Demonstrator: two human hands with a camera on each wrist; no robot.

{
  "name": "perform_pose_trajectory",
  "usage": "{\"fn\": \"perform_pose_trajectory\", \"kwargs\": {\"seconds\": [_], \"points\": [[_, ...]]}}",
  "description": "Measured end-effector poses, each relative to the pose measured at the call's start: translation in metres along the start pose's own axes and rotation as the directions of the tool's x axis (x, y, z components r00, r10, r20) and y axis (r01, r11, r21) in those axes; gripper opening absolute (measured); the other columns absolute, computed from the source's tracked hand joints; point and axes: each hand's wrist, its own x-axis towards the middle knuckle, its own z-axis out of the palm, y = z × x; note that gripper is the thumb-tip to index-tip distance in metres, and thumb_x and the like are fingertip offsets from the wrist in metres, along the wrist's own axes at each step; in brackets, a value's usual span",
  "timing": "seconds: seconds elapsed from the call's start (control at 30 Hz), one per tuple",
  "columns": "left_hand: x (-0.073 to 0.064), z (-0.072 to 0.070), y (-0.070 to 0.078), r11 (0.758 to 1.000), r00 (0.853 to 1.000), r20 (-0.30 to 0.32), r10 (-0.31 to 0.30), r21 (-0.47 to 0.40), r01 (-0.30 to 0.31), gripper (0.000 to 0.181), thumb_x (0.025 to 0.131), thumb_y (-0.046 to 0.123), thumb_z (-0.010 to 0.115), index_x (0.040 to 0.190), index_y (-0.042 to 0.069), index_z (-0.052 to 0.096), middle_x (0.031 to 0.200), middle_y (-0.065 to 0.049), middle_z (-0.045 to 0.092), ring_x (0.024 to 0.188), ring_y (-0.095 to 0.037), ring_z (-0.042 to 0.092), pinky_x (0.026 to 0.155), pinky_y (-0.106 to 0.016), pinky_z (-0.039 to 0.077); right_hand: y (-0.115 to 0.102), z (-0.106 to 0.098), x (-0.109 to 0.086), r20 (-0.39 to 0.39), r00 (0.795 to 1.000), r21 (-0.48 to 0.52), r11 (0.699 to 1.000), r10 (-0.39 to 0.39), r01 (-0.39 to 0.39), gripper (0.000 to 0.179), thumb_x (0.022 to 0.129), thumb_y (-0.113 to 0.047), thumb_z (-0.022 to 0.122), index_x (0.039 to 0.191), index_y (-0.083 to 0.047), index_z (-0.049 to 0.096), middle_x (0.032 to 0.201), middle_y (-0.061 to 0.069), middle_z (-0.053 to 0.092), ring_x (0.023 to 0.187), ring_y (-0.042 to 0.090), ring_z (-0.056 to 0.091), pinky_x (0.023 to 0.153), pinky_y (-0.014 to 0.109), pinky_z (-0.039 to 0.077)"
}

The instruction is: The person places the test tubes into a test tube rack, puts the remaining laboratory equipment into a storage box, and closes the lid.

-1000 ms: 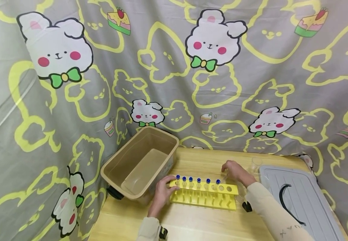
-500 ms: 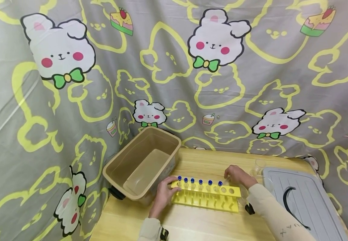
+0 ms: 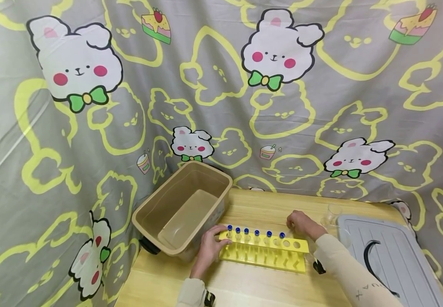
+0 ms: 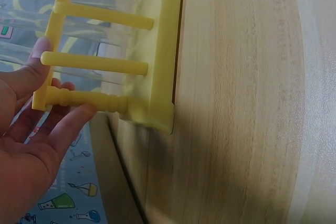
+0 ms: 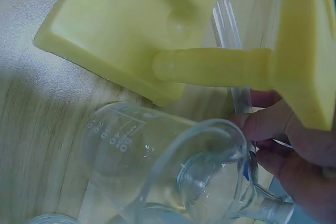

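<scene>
Near side: wood-grain table (image 3: pixel 252 290), w/ a yellow test-tube rack (image 3: pixel 263 263) standing on it. L hand (image 3: pixel 208 247) grips the rack's L end, thumb on the top plate, fingers round the end post. Six blue-capped tubes (image 3: pixel 257 233) sit in the rack, caps up; the two R-end holes are vacant.

Just past the R end, R hand (image 3: pixel 303 224) pinches a clear tube (image 5: pixel 228 30) betw. thumb and fingers, outside the rack; its cap end is hard to make out thru the glass, tho a bit of blue shows there. Graduated beaker (image 5: pixel 163 161) lies close to that hand, beside the rack.

Change vs. a sec ago: v. little. View shifts slightly, both hands keep their places, tube count in the rack is same. So, my read: the held tube is not yet racked, and L hand is there to steady.

Farther: brown storage box (image 3: pixel 163 209) at L, lidless; grey lid (image 3: pixel 405 256) at R, black handle up. Behind all, cartoon-print curtain (image 3: pixel 221 111).
</scene>
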Motion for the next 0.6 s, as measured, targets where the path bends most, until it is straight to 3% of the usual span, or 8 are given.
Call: {"fn": "perform_pose_trajectory", "kwargs": {"seconds": [0.23,0.37,0.47,0.6], "points": [[0.0001,-0.0013,0.0011,1.000,1.000,-0.005,0.018,0.004,-0.018,0.040,0.073,0.009,0.090,0.110,0.003,0.077,0.115,-0.011,0.073,0.108,-0.032,0.069,0.096,-0.042,0.056,-0.0047,0.0033,-0.0015,-0.079,0.995,-0.087,0.994,-0.068,0.061,0.029,0.068,0.020,0.065,0.066,-0.008,0.061,0.068,-0.009,0.031,0.066,0.006,0.021,0.057,0.024,0.029],[-0.0004,-0.0020,0.0038,1.000,1.000,-0.001,0.018,-0.007,-0.018,0.040,0.073,0.010,0.090,0.110,0.003,0.076,0.115,-0.012,0.073,0.108,-0.032,0.069,0.095,-0.041,0.057,-0.0045,0.0048,-0.0061,-0.091,0.993,-0.116,0.991,-0.071,0.060,0.030,0.070,0.019,0.068,0.066,-0.010,0.058,0.069,-0.010,0.027,0.066,0.007,0.021,0.058,0.025,0.027],[-0.0009,-0.0005,0.0027,1.000,1.000,0.002,0.013,-0.013,-0.013,0.040,0.073,0.009,0.090,0.110,0.003,0.076,0.115,-0.012,0.073,0.108,-0.033,0.068,0.095,-0.042,0.057,-0.0035,0.0053,-0.0075,-0.096,0.994,-0.102,0.994,-0.050,0.040,0.029,0.074,0.019,0.070,0.069,-0.008,0.060,0.068,-0.009,0.034,0.064,0.007,0.026,0.056,0.025,0.032],[-0.0013,0.0009,0.0012,1.000,1.000,-0.006,0.019,-0.009,-0.019,0.039,0.073,0.007,0.090,0.109,0.003,0.076,0.114,-0.012,0.073,0.106,-0.034,0.068,0.093,-0.043,0.058,-0.0031,0.0033,-0.0056,-0.064,0.998,-0.071,0.997,0.028,-0.033,0.023,0.082,0.018,0.069,0.080,-0.004,0.066,0.073,0.002,0.055,0.066,0.013,0.049,0.059,0.030,0.049]]}}
